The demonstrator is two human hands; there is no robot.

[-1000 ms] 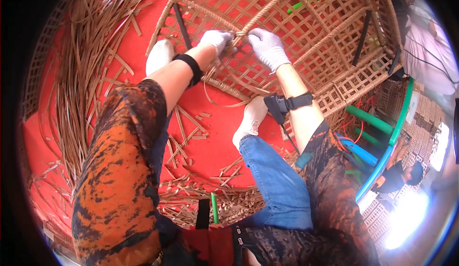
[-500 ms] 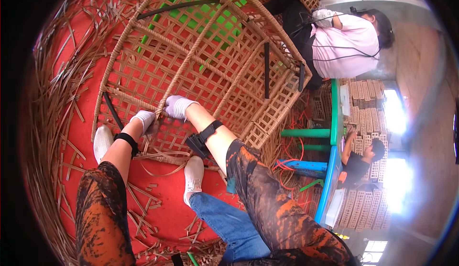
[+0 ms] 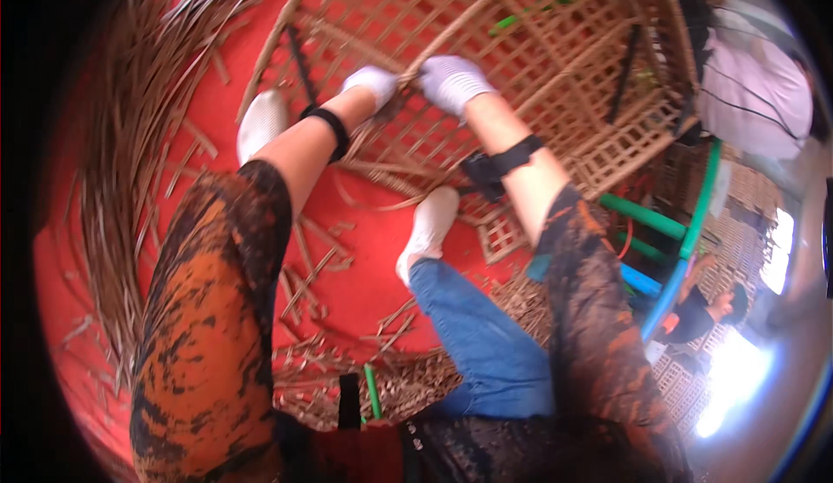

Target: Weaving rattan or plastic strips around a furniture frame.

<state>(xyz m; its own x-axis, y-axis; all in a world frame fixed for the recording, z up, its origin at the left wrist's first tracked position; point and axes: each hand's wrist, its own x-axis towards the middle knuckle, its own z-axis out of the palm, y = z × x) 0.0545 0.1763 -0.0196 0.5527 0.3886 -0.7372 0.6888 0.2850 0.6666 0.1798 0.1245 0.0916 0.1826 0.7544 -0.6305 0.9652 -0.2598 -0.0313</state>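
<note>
A large woven rattan basket (image 3: pixel 555 84) lies on the red floor in front of me, with an open lattice and wrapped ribs. My left hand (image 3: pixel 373 84), in a white glove, is closed at the lower end of the long wrapped middle rib (image 3: pixel 468 19). Close on its right, my right hand (image 3: pixel 453 84) has its gloved fingers curled at the same spot on the rib. Blur and the gloves hide the fingertips and any strand between them. Black strips (image 3: pixel 300 65) are fixed to the basket's ribs. My white shoes (image 3: pixel 431 220) stand at its near edge.
Long loose rattan strips (image 3: pixel 121 170) are heaped along the left, and short offcuts (image 3: pixel 317 266) are scattered nearby. At right stand green and blue stools (image 3: pixel 694 214). A person in a pale shirt (image 3: pixel 755 84) sits beyond the basket; another (image 3: pixel 707 309) is farther off.
My view has swung, so the basket, my hands and the people appear farther right and the basket higher. Both hands stay at the same end of the rib.
</note>
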